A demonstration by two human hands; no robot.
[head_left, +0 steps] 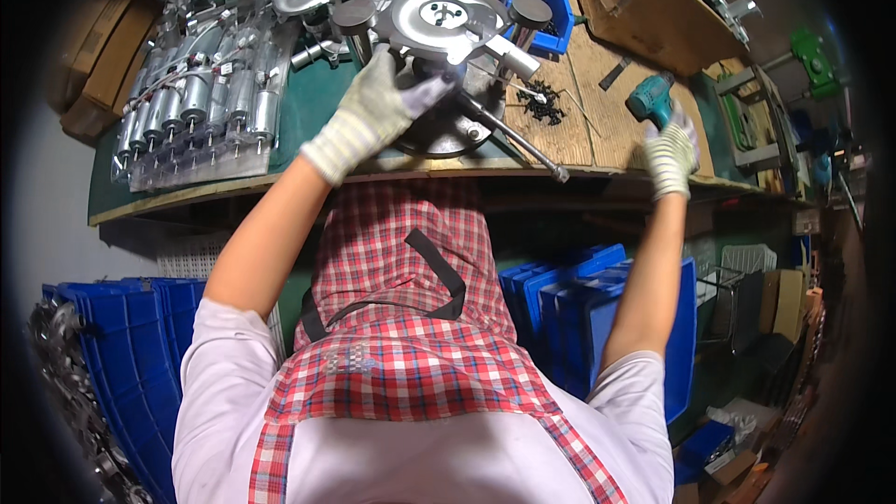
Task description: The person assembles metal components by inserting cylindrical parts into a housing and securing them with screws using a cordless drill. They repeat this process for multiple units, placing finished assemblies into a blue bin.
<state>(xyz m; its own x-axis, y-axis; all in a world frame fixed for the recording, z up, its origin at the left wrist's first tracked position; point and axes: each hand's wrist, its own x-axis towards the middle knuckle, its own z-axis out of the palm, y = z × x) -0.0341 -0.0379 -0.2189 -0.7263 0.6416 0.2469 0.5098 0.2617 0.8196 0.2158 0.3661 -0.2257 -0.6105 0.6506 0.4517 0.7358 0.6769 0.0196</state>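
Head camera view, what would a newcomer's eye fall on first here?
Probably the shiny round metal casting raised on a stand at the bench's upper middle, with the gloved left hand just below it. Next, the teal power drill in the gloved right hand at the bench's right. The red plaid apron also stands out, filling the lower middle.
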